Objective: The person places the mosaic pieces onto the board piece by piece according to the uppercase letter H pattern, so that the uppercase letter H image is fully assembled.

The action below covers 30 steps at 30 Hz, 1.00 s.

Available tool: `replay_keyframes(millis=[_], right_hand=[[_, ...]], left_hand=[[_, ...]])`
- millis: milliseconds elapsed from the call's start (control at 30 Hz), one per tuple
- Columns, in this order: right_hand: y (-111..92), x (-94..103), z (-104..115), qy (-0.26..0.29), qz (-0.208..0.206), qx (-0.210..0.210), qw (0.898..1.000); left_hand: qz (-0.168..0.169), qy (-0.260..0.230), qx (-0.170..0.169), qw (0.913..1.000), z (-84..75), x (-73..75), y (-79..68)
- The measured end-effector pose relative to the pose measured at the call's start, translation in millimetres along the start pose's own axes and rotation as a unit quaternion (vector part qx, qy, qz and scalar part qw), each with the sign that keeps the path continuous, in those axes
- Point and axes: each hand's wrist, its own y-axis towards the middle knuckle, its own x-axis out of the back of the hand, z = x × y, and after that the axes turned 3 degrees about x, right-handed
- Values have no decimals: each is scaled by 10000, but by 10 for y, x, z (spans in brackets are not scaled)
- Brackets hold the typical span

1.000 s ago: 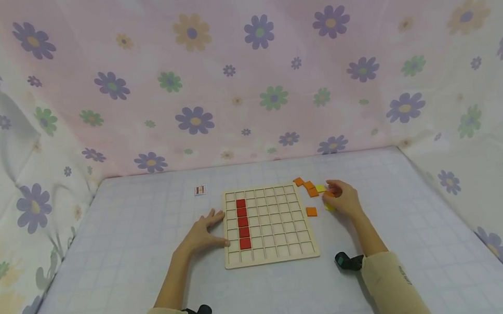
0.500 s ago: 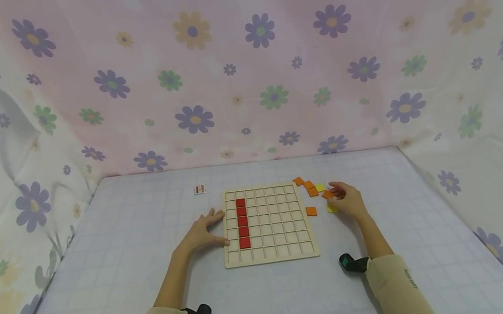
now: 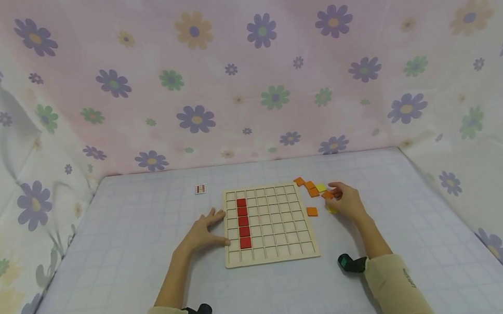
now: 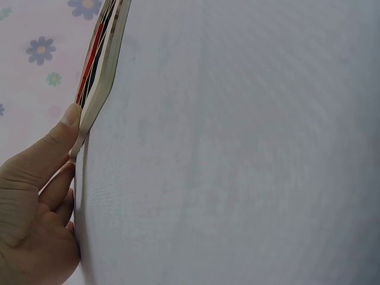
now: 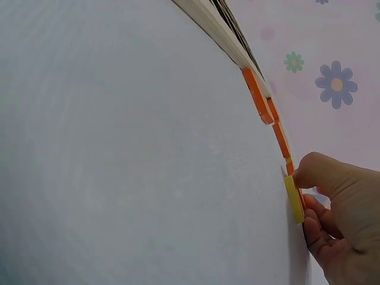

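Observation:
A wooden grid board (image 3: 274, 261) lies on the table, with several red square tiles (image 3: 242, 221) forming a column near its left side. My left hand (image 3: 202, 234) rests at the board's left edge, thumb and fingers spread; the left wrist view shows the thumb (image 4: 70, 116) on the rim. Right of the board, my right hand (image 3: 347, 203) pinches an orange square tile (image 3: 327, 195) between thumb and fingertips. Below it, a yellow tile (image 3: 332, 210) is partly hidden by that hand; in the right wrist view this yellow tile (image 5: 293, 199) sits right at the thumb.
Several other orange tiles (image 3: 312, 212) and a second yellow tile (image 3: 321, 188) lie along the board's right side. Behind the board's left corner is a small printed card (image 3: 201, 189). A flowered cloth (image 3: 244, 100) hangs behind the table.
My right hand has shifted slightly right and back, leaving the orange tile at its fingertips more exposed. The yellow tile below has shifted a little. The left hand and the board stay put.

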Motion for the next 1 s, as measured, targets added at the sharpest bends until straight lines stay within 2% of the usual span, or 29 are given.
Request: replay_keyframes(millis=[167,300,700,1000], right_hand=[[-11,-8,-18,-4,-184,-72,9998],[-22,-9,-21,31,-275,26,9996],[-15,-29,-29,92,-222,-60,9997],[-22,-42,-48,-96,-328,447,9984]], left_hand=[[11,-21,13,10000,2,-6,3],[-8,-45,22,10000,1,-8,3],[14,13,78,10000,-16,1,-7],[79,-226,83,9997,12,-9,0]])
